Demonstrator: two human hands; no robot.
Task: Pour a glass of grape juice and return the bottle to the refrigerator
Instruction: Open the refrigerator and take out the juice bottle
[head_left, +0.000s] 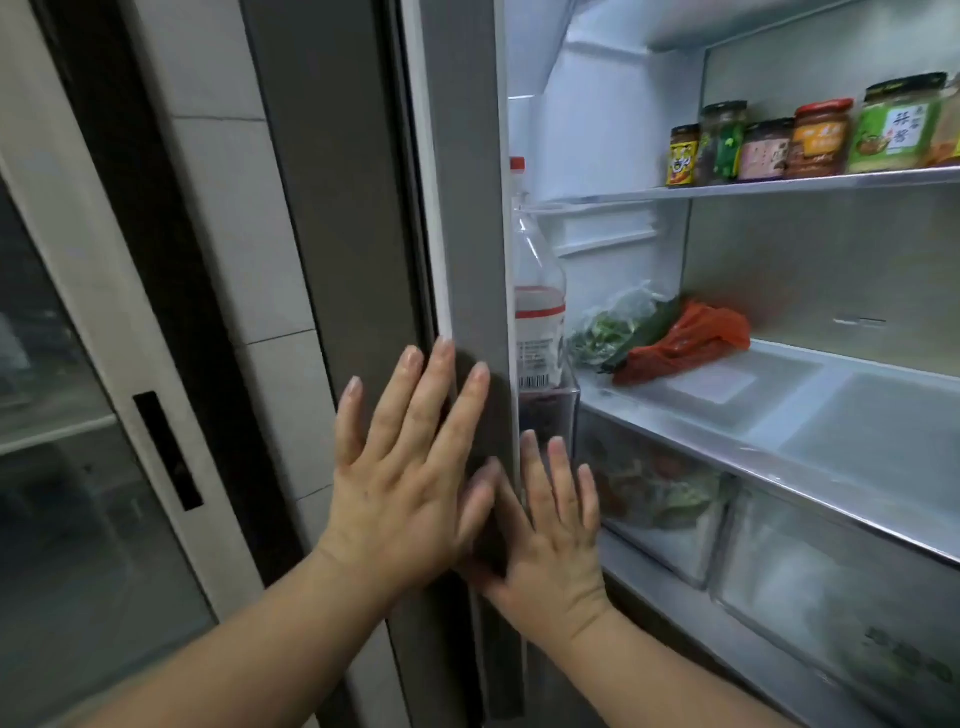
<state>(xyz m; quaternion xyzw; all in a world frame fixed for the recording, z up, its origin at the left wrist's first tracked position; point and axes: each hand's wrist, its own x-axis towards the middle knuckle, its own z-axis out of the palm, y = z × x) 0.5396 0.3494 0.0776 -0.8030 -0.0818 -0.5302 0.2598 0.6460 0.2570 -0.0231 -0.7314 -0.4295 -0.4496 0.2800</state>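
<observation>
The refrigerator stands open, its grey door seen edge-on in the middle of the view. A clear plastic juice bottle with a red cap, a white and red label and dark juice at the bottom stands upright in the door's bin. My left hand lies flat on the door's outer face with straight, spread fingers. My right hand is also flat, fingers straight, at the door's inner edge just below the bottle's bin. Neither hand holds anything. No glass is in view.
Several sauce jars line the upper glass shelf. A bag of greens and an orange bag lie on the middle shelf. Clear crisper drawers sit below. A white-framed sliding glass door is at the left.
</observation>
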